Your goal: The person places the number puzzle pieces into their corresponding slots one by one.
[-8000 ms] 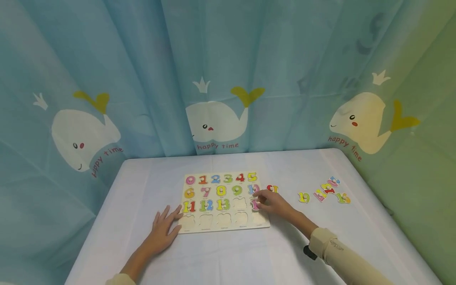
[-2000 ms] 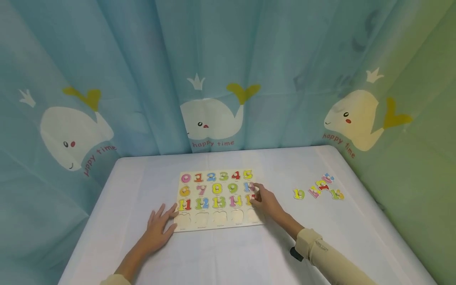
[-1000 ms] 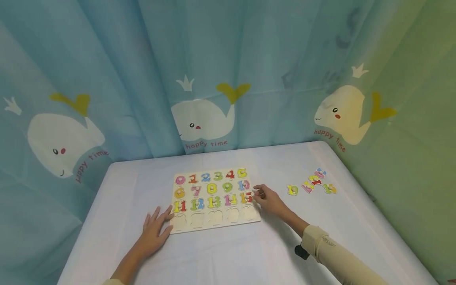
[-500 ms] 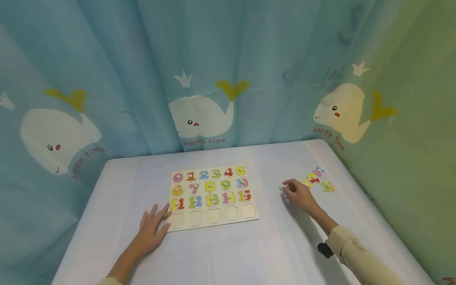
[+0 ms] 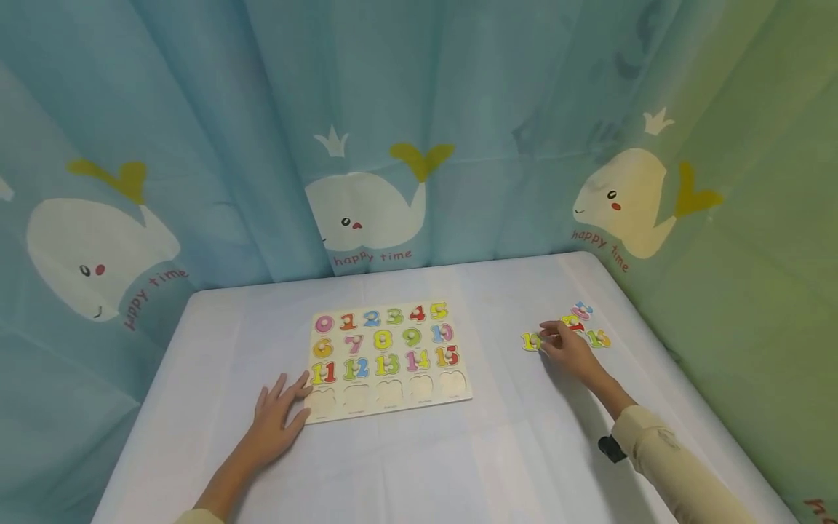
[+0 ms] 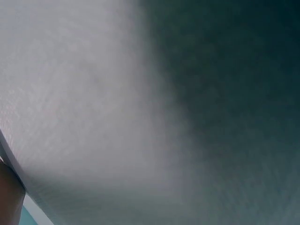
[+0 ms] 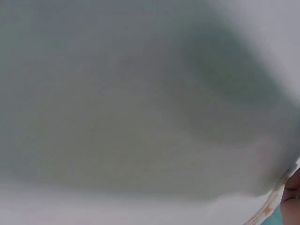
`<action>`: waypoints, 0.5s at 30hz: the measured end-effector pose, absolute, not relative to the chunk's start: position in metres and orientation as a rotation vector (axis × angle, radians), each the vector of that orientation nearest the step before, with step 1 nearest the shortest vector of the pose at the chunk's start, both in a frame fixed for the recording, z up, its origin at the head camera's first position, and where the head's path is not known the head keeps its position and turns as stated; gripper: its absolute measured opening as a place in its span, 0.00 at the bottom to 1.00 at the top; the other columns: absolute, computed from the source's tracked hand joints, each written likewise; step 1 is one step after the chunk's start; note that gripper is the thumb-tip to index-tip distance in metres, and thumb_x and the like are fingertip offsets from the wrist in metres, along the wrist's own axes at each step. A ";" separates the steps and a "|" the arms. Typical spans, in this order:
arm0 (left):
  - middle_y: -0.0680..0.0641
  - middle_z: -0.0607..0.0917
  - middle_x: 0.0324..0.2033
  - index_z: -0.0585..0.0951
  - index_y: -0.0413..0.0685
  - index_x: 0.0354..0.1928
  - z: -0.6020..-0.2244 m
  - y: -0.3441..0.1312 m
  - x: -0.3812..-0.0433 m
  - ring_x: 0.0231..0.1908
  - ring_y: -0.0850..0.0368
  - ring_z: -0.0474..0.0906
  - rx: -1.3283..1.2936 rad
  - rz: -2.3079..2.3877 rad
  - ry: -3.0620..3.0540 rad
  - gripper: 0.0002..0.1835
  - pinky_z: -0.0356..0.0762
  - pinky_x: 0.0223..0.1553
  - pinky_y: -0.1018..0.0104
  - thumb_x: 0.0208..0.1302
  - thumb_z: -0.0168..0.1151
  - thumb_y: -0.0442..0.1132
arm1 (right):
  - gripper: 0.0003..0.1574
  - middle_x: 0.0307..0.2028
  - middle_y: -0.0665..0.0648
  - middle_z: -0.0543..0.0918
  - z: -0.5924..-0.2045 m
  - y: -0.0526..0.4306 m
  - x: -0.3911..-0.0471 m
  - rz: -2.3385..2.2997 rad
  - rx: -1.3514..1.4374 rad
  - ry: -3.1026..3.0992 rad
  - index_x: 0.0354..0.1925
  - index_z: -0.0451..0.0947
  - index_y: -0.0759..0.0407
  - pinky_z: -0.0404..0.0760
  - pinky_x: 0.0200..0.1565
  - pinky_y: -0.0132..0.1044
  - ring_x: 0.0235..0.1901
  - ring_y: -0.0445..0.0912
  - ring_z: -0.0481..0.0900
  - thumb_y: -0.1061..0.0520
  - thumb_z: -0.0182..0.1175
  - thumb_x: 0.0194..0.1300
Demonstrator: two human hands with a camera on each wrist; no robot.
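My left hand [image 5: 278,418] lies with spread fingers at the left edge of a wooden number puzzle board [image 5: 389,393]. Numbers 0 to 15 sit in the board's upper rows; its bottom row shows bare recesses. On the right, my right hand [image 5: 572,353] hovers low over the loose pieces, thumb and index finger apart, with nothing visible between them. Just left of its fingertips lies the yellow-green 19 piece [image 5: 532,341]. The pink piece is hidden behind this hand. Both wrist views are blurred, showing only a bit of left finger [image 6: 10,197] and right finger [image 7: 291,201].
Beyond the right hand lie a red-and-yellow number piece [image 5: 573,322], a blue-and-pink one [image 5: 581,311] and a green-and-orange 16 [image 5: 599,338]. A white cloth covers the table [image 5: 406,473]. Curtains with whale prints [image 5: 366,211] hang behind and beside it.
Earlier, my right hand set the 14 and then the 15 into the third row. It has since moved right, passing over the 19, which shows again. The left hand stays at the board.
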State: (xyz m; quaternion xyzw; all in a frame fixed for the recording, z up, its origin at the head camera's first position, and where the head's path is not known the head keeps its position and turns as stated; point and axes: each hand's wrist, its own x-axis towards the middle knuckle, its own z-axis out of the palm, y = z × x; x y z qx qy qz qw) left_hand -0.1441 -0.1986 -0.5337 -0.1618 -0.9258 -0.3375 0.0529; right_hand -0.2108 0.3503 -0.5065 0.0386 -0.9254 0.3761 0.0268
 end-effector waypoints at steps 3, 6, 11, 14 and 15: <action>0.40 0.66 0.65 0.77 0.42 0.55 -0.533 -0.202 -0.141 0.66 0.28 0.46 -0.470 -1.029 -2.819 0.19 0.31 0.62 0.34 0.62 0.59 0.37 | 0.21 0.45 0.69 0.77 -0.505 0.349 -0.219 1.107 0.171 -2.797 0.54 0.68 0.72 0.75 0.46 0.52 0.44 0.60 0.76 0.68 0.56 0.63; 0.40 0.66 0.65 0.76 0.42 0.55 -0.533 -0.205 -0.137 0.66 0.28 0.46 -0.445 -1.024 -2.824 0.19 0.30 0.63 0.34 0.62 0.59 0.38 | 0.18 0.41 0.70 0.77 -0.503 0.355 -0.225 1.019 0.143 -2.703 0.51 0.70 0.74 0.75 0.41 0.51 0.40 0.61 0.76 0.70 0.55 0.62; 0.41 0.67 0.65 0.76 0.42 0.56 -0.530 -0.209 -0.134 0.66 0.28 0.47 -0.427 -1.020 -2.816 0.20 0.30 0.63 0.35 0.62 0.59 0.38 | 0.18 0.40 0.74 0.74 -0.504 0.378 -0.227 0.934 -0.065 -2.639 0.50 0.70 0.78 0.72 0.41 0.53 0.40 0.63 0.73 0.69 0.54 0.62; 0.41 0.68 0.64 0.76 0.42 0.57 -0.529 -0.210 -0.133 0.66 0.28 0.47 -0.424 -1.026 -2.813 0.20 0.31 0.63 0.34 0.62 0.59 0.38 | 0.20 0.41 0.73 0.73 -0.507 0.392 -0.226 0.949 -0.146 -2.716 0.53 0.67 0.77 0.72 0.41 0.53 0.40 0.62 0.72 0.66 0.52 0.65; 0.41 0.68 0.64 0.75 0.42 0.57 -0.530 -0.210 -0.132 0.66 0.28 0.47 -0.426 -1.025 -2.813 0.21 0.31 0.63 0.34 0.62 0.59 0.38 | 0.20 0.41 0.73 0.74 -0.508 0.397 -0.226 0.944 -0.139 -2.744 0.53 0.67 0.77 0.71 0.41 0.54 0.40 0.62 0.72 0.66 0.52 0.65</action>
